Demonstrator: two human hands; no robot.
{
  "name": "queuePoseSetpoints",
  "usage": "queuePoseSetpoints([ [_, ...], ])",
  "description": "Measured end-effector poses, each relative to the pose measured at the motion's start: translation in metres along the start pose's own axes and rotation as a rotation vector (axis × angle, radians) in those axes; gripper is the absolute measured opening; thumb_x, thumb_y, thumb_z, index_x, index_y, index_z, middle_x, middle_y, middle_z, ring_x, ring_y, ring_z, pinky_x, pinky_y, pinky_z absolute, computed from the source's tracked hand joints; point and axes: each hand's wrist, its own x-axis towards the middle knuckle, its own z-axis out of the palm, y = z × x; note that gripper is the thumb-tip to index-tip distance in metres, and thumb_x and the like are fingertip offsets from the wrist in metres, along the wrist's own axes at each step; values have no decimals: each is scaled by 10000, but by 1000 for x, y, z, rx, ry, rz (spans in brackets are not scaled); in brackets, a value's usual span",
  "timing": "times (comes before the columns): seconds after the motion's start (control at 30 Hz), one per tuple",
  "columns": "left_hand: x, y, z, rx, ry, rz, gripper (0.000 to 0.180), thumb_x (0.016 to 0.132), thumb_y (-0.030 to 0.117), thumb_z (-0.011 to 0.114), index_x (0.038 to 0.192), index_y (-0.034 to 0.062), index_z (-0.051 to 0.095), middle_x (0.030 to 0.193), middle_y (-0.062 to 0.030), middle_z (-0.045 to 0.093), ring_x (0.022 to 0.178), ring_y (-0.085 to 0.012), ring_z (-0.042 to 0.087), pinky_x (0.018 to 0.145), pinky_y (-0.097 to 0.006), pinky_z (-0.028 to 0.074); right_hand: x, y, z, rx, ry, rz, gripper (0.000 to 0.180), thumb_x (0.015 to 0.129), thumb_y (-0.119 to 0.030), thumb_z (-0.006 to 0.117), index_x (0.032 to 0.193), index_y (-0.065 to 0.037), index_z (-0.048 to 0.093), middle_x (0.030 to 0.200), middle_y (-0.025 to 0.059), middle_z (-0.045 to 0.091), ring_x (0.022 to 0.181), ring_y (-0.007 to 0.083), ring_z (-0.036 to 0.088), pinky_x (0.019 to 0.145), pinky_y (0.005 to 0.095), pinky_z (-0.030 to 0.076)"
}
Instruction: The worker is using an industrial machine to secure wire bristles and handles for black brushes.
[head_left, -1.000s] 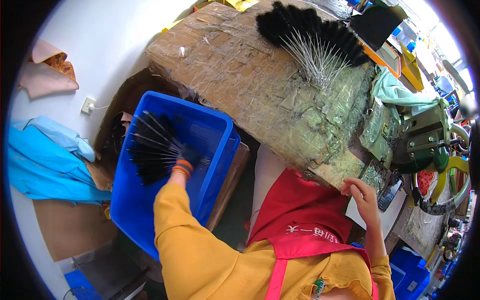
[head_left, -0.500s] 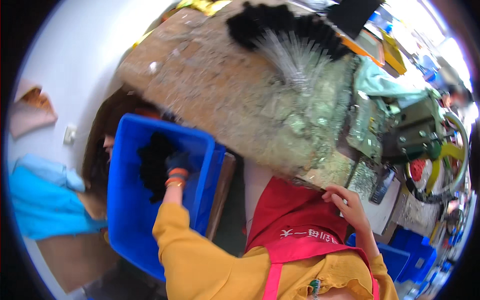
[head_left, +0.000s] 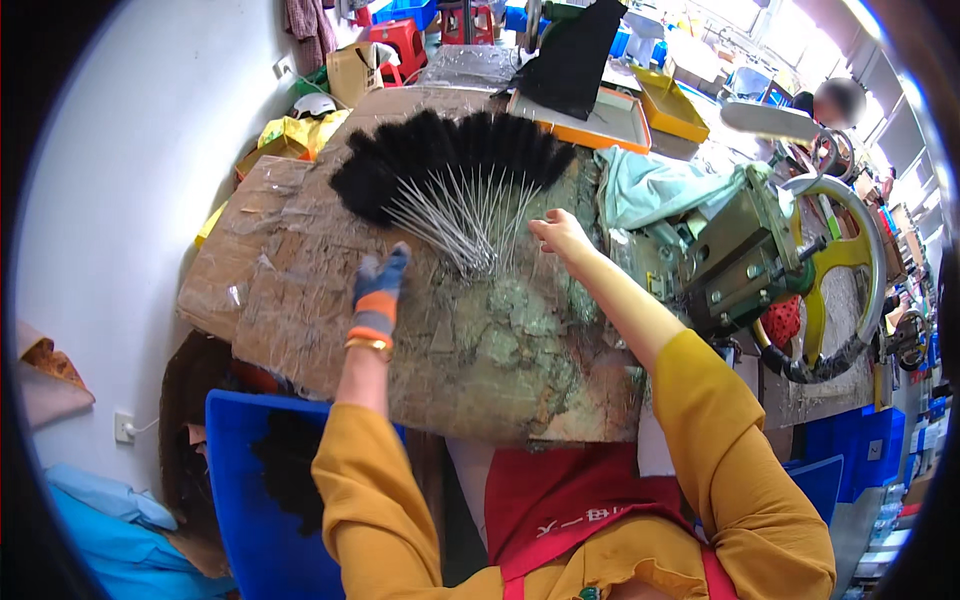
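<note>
Nearer the person than the fan of black brushes [head_left: 450, 165], and off to its left, a blue bin [head_left: 228, 470] holds a dark bristly heap [head_left: 288, 460]; at the fan's near left the gloved left hand [head_left: 378, 290] is over the tabletop [head_left: 290, 220], its grip empty, thumb and fingers apart; the fan itself lies on the tabletop, its bare wires [head_left: 435, 222] crowding and crossing at the near end, so a few lifted from there might drag neighbours along and break the spread; wrinkled film [head_left: 510, 315] nearer than the fan might also snag wire tips; just beside the fan's right edge the bare right hand [head_left: 562, 238] holds nothing, fingers loosely bent, grip apart; stray ends could prick that uncovered skin; farther right of the fan, a pale teal cloth [head_left: 650, 185] might catch an outer brush swung that way; the bristles point away from the person, the wires gathering toward them; the middle long axis runs far to near, outer brushes splaying either side.
</note>
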Motion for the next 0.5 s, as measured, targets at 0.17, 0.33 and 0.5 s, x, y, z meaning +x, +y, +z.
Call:
queuePoseSetpoints([
  [0.17,40,29,101,397,405,69,1000,477,622,768,1109,-98,479,1031,-262,585,974,-371,575,853,-374,457,44,-7,44,499,-32,251,229,801,-159,645,931,17,577,879,94,604,731,200,596,679,322,503],
  [0.33,52,28,106,-121,309,150,539,611,225,789,987,-88,564,909,-141,619,796,-218,580,726,-318,467,41,-18,71,823,-257,291,224,788,-167,675,919,-11,583,837,68,606,703,177,592,648,327,501],
  [0.5,27,22,77,-346,117,-60,284,666,126,737,857,-47,619,786,-69,624,653,-128,542,596,-291,461,13,-32,79,660,-543,226,265,752,-158,713,927,-19,570,845,56,613,754,156,603,649,321,506],
])
